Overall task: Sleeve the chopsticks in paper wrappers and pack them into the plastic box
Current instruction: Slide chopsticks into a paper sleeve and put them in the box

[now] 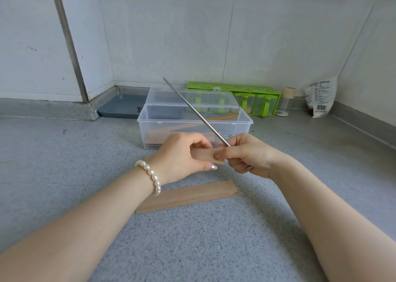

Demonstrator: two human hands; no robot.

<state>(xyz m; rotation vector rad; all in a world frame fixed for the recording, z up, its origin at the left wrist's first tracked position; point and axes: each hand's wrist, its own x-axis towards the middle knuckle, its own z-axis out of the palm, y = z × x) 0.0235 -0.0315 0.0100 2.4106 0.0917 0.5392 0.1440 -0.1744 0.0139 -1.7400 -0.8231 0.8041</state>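
Fingers of our left hand (182, 155) curl round a tan paper wrapper (204, 157), thumb beneath and the rest over the top, so its right-hand mouth stays presented. Our right hand (246, 155) pinches the lower end of a metal chopstick (192, 110), thumb pressed against the wrapper's open end; whether one stick or a pair sits in that pinch we cannot tell. The shaft slants up and away to the far left, crossing in front of the plastic box (194, 129), so most of it is still outside the paper. We judge the sleeving as only begun: the tip is being lined up with the mouth, and holding both pieces close together keeps the thin paper from buckling.

More empty wrappers (186, 196) lie flat on the counter just near of our hands, within easy reach for later rounds. The box stands open beyond them, its lid (190, 98) tipped back, with sleeved pieces and a wooden chopstick already inside.

Beneath it all runs a speckled grey counter (64, 163), meeting pale tiled walls in a corner. Far left lies a grey tray (120, 108); behind the box sits a green condiment rack (255, 98), then a small clear jar (287, 101) and a printed bag (320, 99) far right.
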